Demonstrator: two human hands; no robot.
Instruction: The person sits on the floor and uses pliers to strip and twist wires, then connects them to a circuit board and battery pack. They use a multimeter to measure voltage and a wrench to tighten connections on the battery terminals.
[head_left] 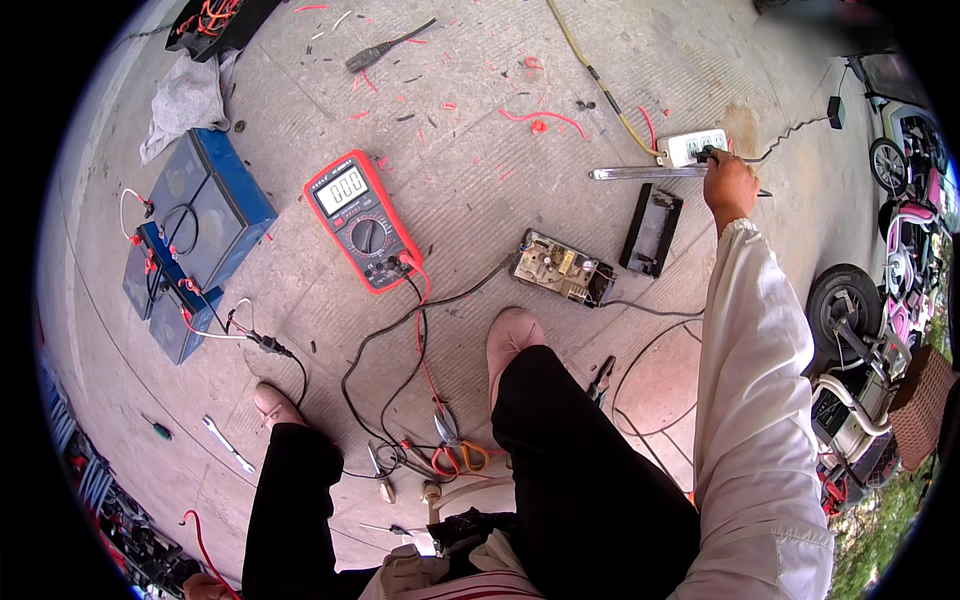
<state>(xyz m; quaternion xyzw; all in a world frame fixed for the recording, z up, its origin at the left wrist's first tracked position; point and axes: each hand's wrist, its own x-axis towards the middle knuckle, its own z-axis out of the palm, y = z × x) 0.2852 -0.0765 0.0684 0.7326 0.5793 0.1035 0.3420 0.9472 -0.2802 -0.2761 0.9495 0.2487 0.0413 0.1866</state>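
Note:
My right hand is closed on a black plug at the white power strip. Below the strip lie a clear rod, an empty black casing and an opened charger with exposed circuit board. A red multimeter with black and red leads rests left of them. At the lower-left edge, part of my left hand shows beside a red cable; its fingers are mostly hidden.
Blue battery cases, a grey cloth and a box of wires sit left. Pliers, a wrench and cables lie near my feet. Scooters and a wheel line the right; wire scraps dot the ground.

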